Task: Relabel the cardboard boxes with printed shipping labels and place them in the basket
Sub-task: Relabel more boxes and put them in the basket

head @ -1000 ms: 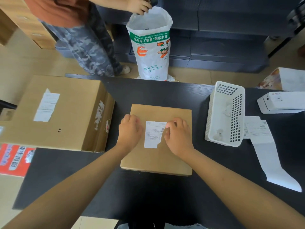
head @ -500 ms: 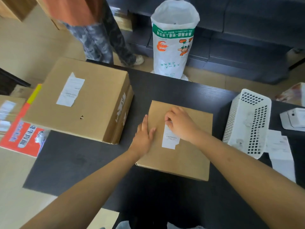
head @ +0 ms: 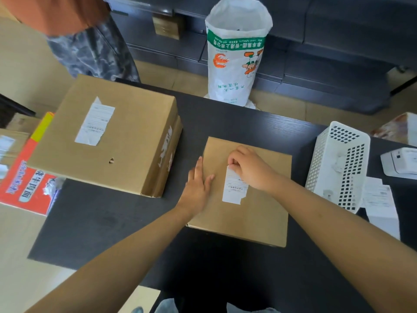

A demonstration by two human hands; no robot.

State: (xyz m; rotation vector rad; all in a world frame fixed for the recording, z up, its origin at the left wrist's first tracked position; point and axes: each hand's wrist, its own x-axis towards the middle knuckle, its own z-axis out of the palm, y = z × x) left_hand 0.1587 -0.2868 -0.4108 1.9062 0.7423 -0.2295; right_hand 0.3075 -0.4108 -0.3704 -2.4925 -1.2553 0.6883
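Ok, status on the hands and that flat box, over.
Left hand flat, bracing flat box at its left edge. Right hand pinching top edge of old label, label mostly stuck. Basket to the right, nothing blocking.

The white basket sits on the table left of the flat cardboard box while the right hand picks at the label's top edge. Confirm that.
Wrong on one point: the white basket sits right of the flat cardboard box, not left, on the black table. The head view shows it. The right hand does pick at the top edge of the label.
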